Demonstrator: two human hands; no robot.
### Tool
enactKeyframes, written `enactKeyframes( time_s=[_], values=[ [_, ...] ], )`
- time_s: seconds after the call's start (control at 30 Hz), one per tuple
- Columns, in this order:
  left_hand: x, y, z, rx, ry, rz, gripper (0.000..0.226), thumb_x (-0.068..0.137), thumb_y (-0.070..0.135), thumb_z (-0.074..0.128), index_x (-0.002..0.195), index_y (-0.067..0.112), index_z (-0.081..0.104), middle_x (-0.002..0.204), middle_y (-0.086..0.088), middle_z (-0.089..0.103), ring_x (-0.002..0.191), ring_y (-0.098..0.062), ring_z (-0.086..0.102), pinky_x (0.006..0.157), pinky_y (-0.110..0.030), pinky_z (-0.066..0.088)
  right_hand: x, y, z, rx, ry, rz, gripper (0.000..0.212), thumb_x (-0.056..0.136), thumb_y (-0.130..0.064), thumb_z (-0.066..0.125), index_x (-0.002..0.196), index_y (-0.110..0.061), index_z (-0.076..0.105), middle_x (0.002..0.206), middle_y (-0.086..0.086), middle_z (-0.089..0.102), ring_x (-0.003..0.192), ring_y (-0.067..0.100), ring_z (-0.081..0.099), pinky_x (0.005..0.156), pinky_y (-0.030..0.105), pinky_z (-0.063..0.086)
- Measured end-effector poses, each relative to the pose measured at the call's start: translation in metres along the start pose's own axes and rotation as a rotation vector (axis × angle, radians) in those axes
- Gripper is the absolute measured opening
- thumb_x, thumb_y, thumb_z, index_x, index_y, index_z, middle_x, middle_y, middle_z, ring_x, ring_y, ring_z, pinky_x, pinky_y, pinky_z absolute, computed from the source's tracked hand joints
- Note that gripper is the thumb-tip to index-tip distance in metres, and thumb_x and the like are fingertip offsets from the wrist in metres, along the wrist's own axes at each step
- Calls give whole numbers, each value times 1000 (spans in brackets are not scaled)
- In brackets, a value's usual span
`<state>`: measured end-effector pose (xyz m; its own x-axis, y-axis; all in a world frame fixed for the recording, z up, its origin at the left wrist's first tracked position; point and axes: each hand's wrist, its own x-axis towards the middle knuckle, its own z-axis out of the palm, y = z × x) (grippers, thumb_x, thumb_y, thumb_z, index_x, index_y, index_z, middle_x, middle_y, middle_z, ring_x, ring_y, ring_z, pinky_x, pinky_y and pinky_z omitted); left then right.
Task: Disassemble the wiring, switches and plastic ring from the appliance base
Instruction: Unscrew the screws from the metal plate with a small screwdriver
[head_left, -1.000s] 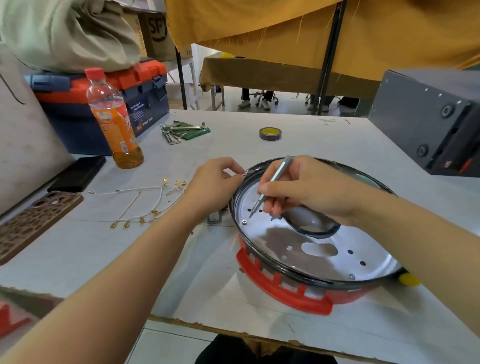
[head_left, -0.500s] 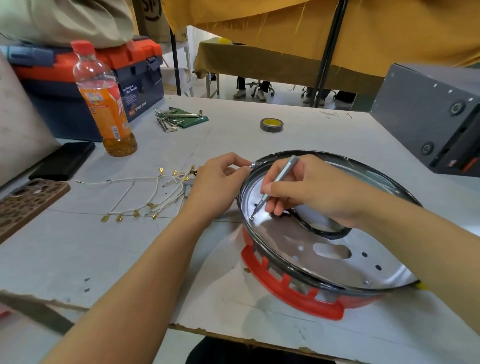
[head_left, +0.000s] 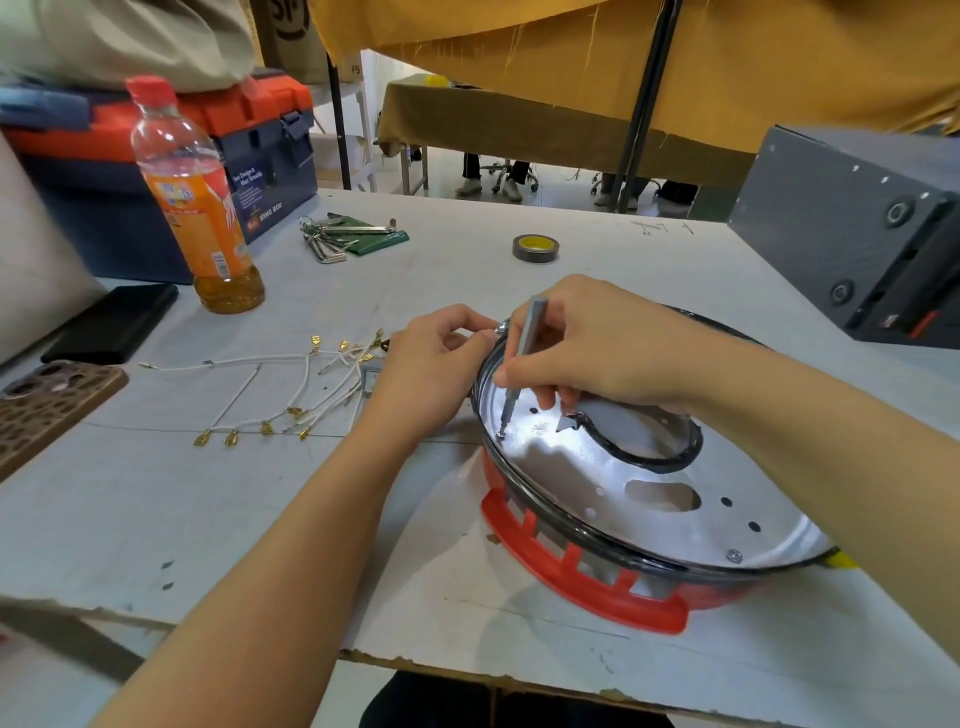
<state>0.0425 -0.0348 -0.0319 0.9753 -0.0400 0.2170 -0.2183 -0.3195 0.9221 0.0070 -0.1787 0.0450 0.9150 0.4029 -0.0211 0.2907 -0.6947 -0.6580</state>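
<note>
My right hand (head_left: 597, 345) pinches a slim screwdriver (head_left: 521, 364), tip on a screw (head_left: 501, 435) in the appliance base (head_left: 649, 499) beneath it. My left hand (head_left: 434, 371) grips the base's rim. Loose wiring (head_left: 291, 387) lies just left of that hand.

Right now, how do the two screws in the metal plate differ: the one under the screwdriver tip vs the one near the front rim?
The screw under the screwdriver tip sits at the plate's left edge, with the screwdriver in the right hand on it. The screw near the front rim sits at the near right, untouched and fully in view; the first is partly hidden by the tip. Both sit in the metal plate, close to the black rim.
</note>
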Motion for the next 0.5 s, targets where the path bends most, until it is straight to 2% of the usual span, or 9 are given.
enactKeyframes(
  time_s=[0.1,0.23,0.33,0.4,0.5],
  values=[
    [0,0,0,1,-2,6,16,87,15,54,80,22,67,60,-6,65,42,-6,43,45,-18,34,3,-6,-3,3,-46,50,11,80,-8,70,73,0,68,53,6,62,44,9,53,48,20,50],
    [-1,1,0,2,1,17,20,88,16,55,73,26,64,53,-1,57,37,-3,37,41,-15,27,9,-18,-10,-47,-171,114,10,79,3,69,69,2,67,57,14,66,44,12,60,45,19,50],
    [-1,1,0,8,2,23,23,88,16,55,69,27,61,50,4,56,36,-2,37,39,-14,26,14,-25,-11,-138,-211,129,15,82,-2,69,67,-2,65,55,10,67,42,12,60,44,21,50],
    [-1,1,0,10,2,26,24,88,15,54,68,28,60,45,7,54,36,-2,37,39,-13,26,16,-26,-10,-158,-216,141,17,85,-6,66,69,-3,62,48,7,64,35,10,53,39,19,45],
    [0,1,0,7,-1,27,23,89,17,56,70,28,62,46,6,54,39,-3,37,42,-15,28,15,-21,-6,-91,-189,151,19,88,-11,63,72,-2,58,42,5,59,29,9,45,33,16,38]
  ],
)
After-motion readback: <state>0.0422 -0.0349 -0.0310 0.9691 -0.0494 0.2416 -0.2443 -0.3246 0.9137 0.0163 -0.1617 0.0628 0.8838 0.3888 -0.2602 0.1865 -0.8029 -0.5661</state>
